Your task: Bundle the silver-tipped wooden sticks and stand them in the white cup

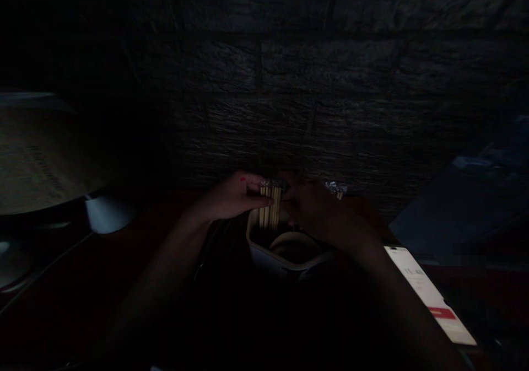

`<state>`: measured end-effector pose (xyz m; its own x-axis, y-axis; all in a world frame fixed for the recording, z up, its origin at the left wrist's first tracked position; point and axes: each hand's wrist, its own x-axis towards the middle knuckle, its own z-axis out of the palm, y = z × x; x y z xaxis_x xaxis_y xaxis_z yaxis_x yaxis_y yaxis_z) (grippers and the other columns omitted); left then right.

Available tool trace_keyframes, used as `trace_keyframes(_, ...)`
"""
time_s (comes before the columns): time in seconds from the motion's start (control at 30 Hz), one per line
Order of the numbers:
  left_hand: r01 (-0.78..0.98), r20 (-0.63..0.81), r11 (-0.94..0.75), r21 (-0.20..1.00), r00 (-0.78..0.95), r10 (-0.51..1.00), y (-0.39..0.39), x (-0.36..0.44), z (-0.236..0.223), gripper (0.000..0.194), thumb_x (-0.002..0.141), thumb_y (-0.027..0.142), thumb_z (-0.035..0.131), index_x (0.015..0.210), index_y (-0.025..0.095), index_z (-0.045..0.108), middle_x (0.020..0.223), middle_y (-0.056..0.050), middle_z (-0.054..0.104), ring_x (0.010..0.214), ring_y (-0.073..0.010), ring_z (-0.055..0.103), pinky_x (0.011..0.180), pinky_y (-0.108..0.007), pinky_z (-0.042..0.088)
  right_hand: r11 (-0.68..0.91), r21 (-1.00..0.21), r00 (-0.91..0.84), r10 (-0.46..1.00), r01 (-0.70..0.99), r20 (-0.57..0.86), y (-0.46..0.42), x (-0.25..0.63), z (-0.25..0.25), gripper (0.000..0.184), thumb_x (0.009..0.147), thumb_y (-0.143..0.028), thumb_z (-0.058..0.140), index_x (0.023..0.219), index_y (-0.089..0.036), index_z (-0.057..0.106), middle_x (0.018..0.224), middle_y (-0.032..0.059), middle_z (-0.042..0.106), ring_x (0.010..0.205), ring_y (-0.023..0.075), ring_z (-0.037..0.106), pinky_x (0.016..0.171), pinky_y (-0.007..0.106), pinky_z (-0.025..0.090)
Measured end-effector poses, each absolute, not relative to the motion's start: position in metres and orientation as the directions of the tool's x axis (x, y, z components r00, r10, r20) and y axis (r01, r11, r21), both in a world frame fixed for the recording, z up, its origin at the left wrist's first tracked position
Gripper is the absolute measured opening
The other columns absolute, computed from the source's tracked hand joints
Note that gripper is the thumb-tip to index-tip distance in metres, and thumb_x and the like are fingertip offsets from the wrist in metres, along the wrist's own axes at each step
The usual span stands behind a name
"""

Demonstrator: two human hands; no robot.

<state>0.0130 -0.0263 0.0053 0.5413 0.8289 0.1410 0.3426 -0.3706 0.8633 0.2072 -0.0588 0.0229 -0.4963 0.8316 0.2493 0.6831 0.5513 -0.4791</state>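
Note:
The scene is very dark. My left hand is closed on a bundle of thin wooden sticks, its thumb across the front. Shiny clear or foil-like wrapping covers the upper ends of the sticks. From the other side, my right hand curls its fingers against the bundle; its fingertips are in deep shadow. The sticks stand nearly upright at the back of a pale, round-cornered container. Inside it is a round-rimmed thing that I cannot make out. Behind my right hand shows another shiny wrapper with pale stick ends.
A rough block wall rises close behind the container. To the right lies a lit phone, beside a bluish panel or bag. At left are a large tan printed package and a pale cup-like thing.

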Motion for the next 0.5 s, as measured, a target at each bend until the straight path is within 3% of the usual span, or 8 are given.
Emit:
trace_keyframes(0.33,0.297,0.142,-0.348,0.889,0.545,0.826,-0.0293,0.0154,0.0084,0.023,0.076,0.019,0.066,0.098,0.014,0.069,0.097,-0.005,0.073,0.09,-0.0181,0.067,0.082,-0.03,0.052,0.53,-0.493,-0.498,0.842,0.69,0.209,-0.0601,0.2053,0.0266,0.053,0.084,-0.01,0.05,0.136,-0.008,0.043,0.079,0.0079,0.073,0.07,0.0175,0.067,0.065,0.026,0.044)
trace_keyframes(0.5,0.303,0.161,-0.368,0.879,0.539,0.827,-0.029,0.0153,0.0082,0.023,0.074,0.019,0.067,0.096,0.014,0.068,0.097,-0.004,0.073,0.093,-0.0189,0.067,0.082,-0.03,0.052,0.523,-0.494,-0.477,0.849,0.695,0.229,-0.0599,0.2048,0.0258,0.055,0.083,-0.01,0.053,0.137,-0.012,0.043,0.085,0.0083,0.073,0.075,0.018,0.068,0.068,0.026,0.045)
